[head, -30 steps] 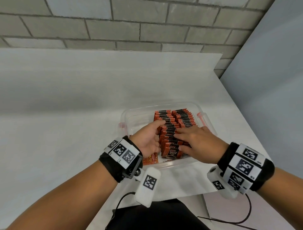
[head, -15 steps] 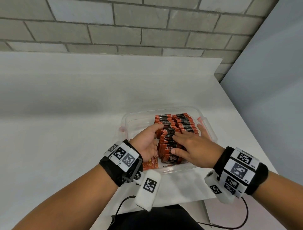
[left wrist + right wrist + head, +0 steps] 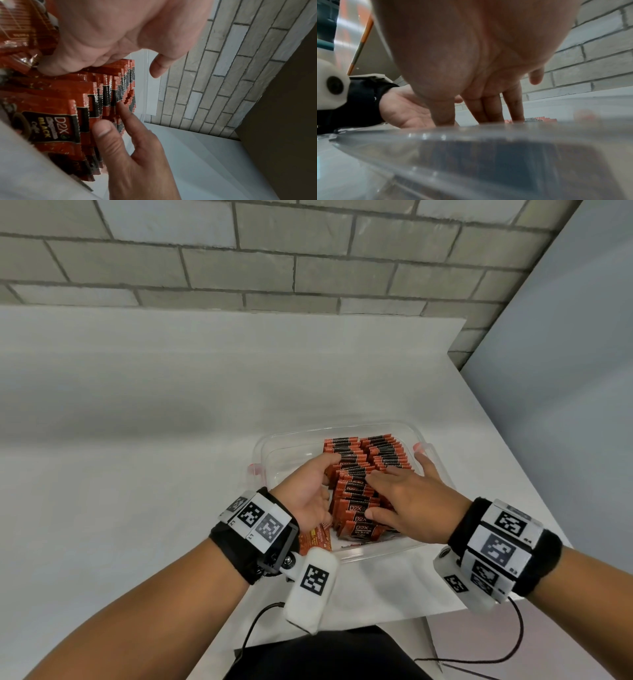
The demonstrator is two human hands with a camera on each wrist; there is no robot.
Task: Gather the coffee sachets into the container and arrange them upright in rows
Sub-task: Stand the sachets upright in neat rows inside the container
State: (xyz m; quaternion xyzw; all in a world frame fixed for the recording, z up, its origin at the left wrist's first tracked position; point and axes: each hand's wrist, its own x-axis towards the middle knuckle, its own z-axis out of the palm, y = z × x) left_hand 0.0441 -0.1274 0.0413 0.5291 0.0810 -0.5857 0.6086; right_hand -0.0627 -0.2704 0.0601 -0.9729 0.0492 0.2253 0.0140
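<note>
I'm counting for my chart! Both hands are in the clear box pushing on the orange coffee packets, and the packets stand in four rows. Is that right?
Not quite: the head view shows two rows of coffee packets, not four. The rest holds: the left hand and the right hand are both in the clear box, pressing against the orange packets.

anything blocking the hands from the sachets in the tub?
Nothing visible. The left hand touches the left side of the sachet rows with straight fingers, and the right hand lies flat on their tops, both inside the clear container.
</note>
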